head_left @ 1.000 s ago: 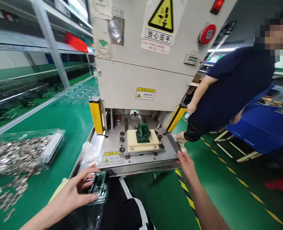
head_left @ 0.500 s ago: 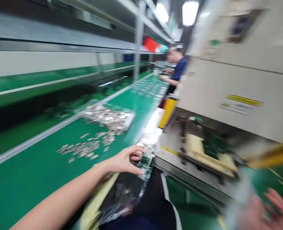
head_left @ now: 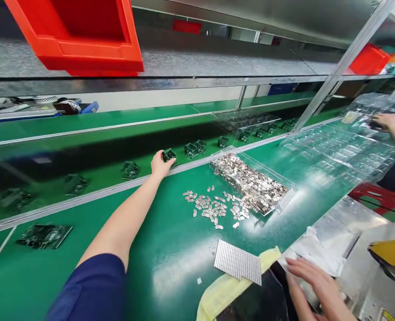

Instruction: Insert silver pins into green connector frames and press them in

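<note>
My left hand [head_left: 160,165] reaches out across the green bench and pinches a small green circuit board [head_left: 168,155] at the dark green belt behind the metal rail. Similar board clusters [head_left: 196,148] lie along the belt on both sides of it. My right hand [head_left: 318,285], at the lower right, has its fingers stretched out and apart and shows nothing in them. It is beside a metal machine surface with a crumpled white sheet [head_left: 318,252]. Between my hands, a grid-like silver plate [head_left: 237,263] lies partly over yellow tape [head_left: 217,292].
A clear tray [head_left: 286,196] full of small metal pieces stands on the bench, with loose pieces [head_left: 210,207] beside it. Clear blister trays [head_left: 344,147] lie at right near a co-worker's hand [head_left: 389,125]. A red bin [head_left: 90,55] hangs at the shelf above; a slanted post [head_left: 341,67] stands right.
The view has swung left toward the bench. My left hand has gone from the machine's edge to the belt, with a board in its fingers. My right hand is now nearer the bench.
</note>
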A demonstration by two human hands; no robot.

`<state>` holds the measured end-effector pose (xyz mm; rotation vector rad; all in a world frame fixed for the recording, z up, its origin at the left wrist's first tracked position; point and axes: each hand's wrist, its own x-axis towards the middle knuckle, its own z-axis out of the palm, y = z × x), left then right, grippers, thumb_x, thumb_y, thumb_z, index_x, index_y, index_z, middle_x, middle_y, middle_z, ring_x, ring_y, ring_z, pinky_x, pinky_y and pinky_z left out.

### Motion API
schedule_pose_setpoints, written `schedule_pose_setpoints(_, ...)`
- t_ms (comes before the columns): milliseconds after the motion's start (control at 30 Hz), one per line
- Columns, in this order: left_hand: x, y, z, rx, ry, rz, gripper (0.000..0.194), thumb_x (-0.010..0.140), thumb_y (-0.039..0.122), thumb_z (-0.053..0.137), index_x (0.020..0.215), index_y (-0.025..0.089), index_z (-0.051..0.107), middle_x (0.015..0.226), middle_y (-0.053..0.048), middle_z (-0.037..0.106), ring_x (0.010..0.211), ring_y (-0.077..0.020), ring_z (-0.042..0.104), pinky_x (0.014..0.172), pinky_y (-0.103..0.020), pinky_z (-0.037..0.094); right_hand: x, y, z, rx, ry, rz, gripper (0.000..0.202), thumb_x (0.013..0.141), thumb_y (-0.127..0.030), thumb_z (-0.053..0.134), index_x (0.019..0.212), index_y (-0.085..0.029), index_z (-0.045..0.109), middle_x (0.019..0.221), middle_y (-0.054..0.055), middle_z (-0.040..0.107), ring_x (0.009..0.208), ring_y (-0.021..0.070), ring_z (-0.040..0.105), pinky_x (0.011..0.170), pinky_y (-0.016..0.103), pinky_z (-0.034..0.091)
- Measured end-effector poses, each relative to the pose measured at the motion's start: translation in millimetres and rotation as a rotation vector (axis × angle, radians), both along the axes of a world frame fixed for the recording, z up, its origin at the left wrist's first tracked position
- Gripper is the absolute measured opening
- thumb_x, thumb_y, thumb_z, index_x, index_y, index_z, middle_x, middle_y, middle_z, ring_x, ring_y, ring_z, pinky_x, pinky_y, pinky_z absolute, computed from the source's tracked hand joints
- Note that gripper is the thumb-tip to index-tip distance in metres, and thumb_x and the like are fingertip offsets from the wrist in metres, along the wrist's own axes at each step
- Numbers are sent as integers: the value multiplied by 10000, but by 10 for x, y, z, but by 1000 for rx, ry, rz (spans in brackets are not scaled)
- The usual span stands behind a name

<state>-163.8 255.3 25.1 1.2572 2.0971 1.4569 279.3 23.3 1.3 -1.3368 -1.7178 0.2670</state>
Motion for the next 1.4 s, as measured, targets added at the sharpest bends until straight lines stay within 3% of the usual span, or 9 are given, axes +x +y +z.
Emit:
schedule_pose_setpoints(133,54,162,-115,-91,83,51,689,708,274,754,1288,44,459,1293,-268,535,1246,-390,493,1061,-535,366,-364,351,70,-117,-91,119,140,894,-358,531,991,-335,629,1024,61,670,1017,301,604,872,508,499)
schedule_pose_setpoints(333,-334,-549,-74,1,521,199,600,802,383,664,1327,180,455,1571,-127,181,1453,-389,60,1165,-582,25,-707,997,80,-328,-269,264,265,925,-274,455,1076,-177,651,1014,101,666,931,257,629,818,408,522)
schedule_pose_setpoints(433,-699,-797,-26,-209,560,282,447,888,372,540,1253,114,513,1467,-158,343,1339,-456,310,1061,-668,248,-938,1193,203,-357,-421,363,272,916,-157,478,1126,-155,650,1071,108,650,962,246,620,856,380,496)
schedule_pose_setpoints(567,-920,-920,29,-303,518,237,338,913,331,493,1145,101,580,1211,-98,551,1133,-354,554,969,-546,447,-1104,1221,340,-420,-582,460,177,901,-120,564,993,-189,698,932,53,665,867,207,633,762,302,485)
schedule_pose_setpoints(833,-336,-1530,-76,-127,566,138,379,834,383,595,1148,171,597,1137,-68,616,807,-176,676,892,-324,523,-1207,1121,221,-463,-717,484,41,863,-193,677,900,-181,691,924,53,670,815,195,648,712,260,475)
schedule_pose_setpoints(1000,75,-2078,-270,-180,473,48,614,763,568,635,1231,193,502,1037,-79,638,858,-240,666,752,-361,569,-1366,1136,290,-442,-888,554,83,831,-105,613,836,-128,694,904,137,688,794,273,668,683,312,475)
schedule_pose_setpoints(1133,97,-2382,-272,-261,368,-52,877,671,619,704,1376,238,347,1294,-124,504,1147,-306,575,883,-435,544,-1483,1174,319,-425,-969,567,167,716,5,591,829,-64,693,827,216,688,781,356,671,635,345,463)
schedule_pose_setpoints(1300,-11,-2342,-263,-326,319,-294,1154,644,537,765,1505,262,48,1569,-185,162,1434,-387,215,1123,-563,288,-1429,1272,312,-402,-897,541,250,699,36,520,855,-98,660,776,163,685,736,313,665,612,320,437)
schedule_pose_setpoints(1400,-8,-2162,-281,-338,285,-427,1174,639,488,787,1515,240,46,1496,-202,342,1401,-384,301,1099,-552,324,-1275,1199,321,-384,-741,490,246,791,-33,457,940,-156,610,772,78,670,708,227,645,618,285,452)
